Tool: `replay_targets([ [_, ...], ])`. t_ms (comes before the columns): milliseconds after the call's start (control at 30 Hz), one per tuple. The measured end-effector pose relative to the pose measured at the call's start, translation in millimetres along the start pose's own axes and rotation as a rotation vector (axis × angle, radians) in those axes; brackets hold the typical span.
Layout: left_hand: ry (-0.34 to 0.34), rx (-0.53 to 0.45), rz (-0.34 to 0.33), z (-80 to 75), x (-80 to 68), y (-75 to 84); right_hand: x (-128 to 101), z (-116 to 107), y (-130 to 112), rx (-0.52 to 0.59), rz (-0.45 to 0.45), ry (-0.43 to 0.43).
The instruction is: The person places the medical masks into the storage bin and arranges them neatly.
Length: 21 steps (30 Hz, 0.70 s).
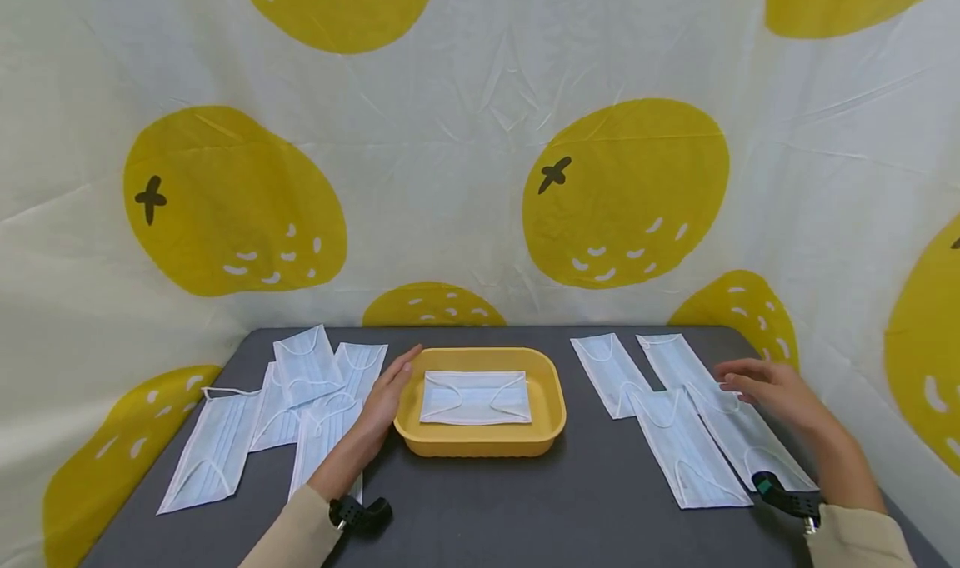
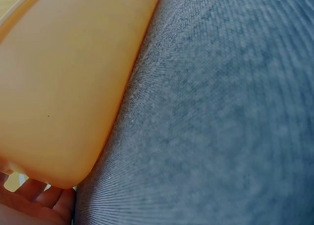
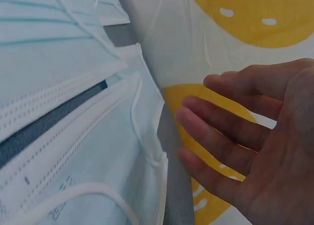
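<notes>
A yellow plastic tray (image 1: 480,447) stands mid-table, with one light blue face mask (image 1: 476,400) lying flat inside it. My left hand (image 1: 382,397) rests against the tray's left side, its fingers fairly straight; in the left wrist view the fingers (image 2: 46,200) touch the tray wall (image 2: 68,87). On the right, my right hand (image 1: 772,389) hovers over a face mask (image 1: 731,418), holding nothing, its fingers loosely bent. The right wrist view shows those fingers (image 3: 225,132) apart from the masks (image 3: 93,151) beside them.
Several face masks (image 1: 307,393) overlap on the table's left side. Two more masks, one farther back (image 1: 611,372) and one nearer (image 1: 690,447), lie on the right. The dark grey table (image 1: 480,510) ends at a white curtain (image 1: 442,176) printed with yellow fruit.
</notes>
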<state>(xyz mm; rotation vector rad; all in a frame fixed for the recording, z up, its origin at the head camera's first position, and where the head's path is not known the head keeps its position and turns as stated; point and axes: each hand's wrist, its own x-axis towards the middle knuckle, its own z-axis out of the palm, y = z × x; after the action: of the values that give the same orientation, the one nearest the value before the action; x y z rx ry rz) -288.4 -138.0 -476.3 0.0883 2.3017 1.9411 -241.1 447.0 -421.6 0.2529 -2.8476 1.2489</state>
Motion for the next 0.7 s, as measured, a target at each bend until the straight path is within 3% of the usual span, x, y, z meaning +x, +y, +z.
replay_targets([
  [233, 0.000, -0.006, 0.003, 0.5, 0.3, 0.9, -2.9, -4.9, 10.6, -0.158, 0.099, -0.001],
  [700, -0.015, -0.008, -0.004, 0.4, -2.8, 4.3, -10.2, -11.1, 27.2, -0.211, 0.220, -0.021],
])
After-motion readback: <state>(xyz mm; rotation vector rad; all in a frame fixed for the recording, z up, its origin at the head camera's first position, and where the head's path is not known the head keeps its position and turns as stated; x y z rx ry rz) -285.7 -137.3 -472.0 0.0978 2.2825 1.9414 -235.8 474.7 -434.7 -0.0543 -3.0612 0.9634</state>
